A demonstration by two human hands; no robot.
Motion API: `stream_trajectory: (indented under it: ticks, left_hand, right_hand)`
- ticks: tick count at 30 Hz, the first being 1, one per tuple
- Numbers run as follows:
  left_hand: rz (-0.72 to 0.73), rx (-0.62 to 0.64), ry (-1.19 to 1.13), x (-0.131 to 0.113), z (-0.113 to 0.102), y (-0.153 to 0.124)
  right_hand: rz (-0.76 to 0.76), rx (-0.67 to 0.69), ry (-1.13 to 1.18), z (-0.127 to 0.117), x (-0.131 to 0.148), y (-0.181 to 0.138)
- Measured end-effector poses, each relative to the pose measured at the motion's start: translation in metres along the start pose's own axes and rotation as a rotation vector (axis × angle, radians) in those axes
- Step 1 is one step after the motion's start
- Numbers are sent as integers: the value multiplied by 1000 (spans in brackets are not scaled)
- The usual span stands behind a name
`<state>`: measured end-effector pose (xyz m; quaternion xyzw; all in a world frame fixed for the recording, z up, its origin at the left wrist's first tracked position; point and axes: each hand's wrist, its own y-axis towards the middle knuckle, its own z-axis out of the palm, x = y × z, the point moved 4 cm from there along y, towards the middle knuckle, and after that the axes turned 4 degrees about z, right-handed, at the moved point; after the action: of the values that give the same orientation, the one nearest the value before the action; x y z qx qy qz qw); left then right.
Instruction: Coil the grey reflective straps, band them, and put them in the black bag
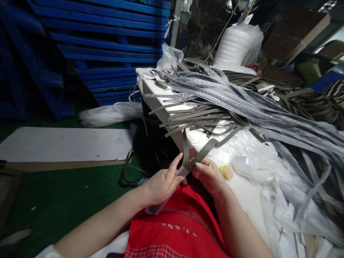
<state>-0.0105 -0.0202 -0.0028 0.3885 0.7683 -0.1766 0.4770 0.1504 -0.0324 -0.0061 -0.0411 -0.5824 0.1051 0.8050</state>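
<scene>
My left hand [162, 182] and my right hand [211, 175] meet above my red apron [177, 222], both pinching one olive-grey strap [200, 154] folded into a loop. The left thumb presses the strap's upright end, and a clear sleeve lies under that hand. The right fingers grip the strap's slanted end. A heap of the same olive straps [199, 118] and long clear plastic sleeves [242, 96] lies on the white table [153, 93] just beyond my hands. A small yellow tape roll [227, 172] rests beside my right hand.
Blue plastic pallets [102, 46] are stacked at the back left. White cardboard sheet [67, 143] lies on the green floor [67, 200]. A white foam roll [238, 44] stands behind the heap. Crumpled clear plastic [282, 186] spills down at the right.
</scene>
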Motion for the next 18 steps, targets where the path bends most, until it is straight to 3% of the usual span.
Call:
stream_trajectory:
  ticks: [6, 11, 18]
  left_hand:
    - [2, -28, -6, -2, -10, 0]
    - [69, 98, -92, -13, -16, 0]
    - [-220, 190, -616, 12, -1, 1]
  right_hand:
    - [-30, -100, -11, -4, -3, 5]
    - [125, -1, 211, 2, -11, 7]
    - [-3, 3, 101, -2, -10, -1]
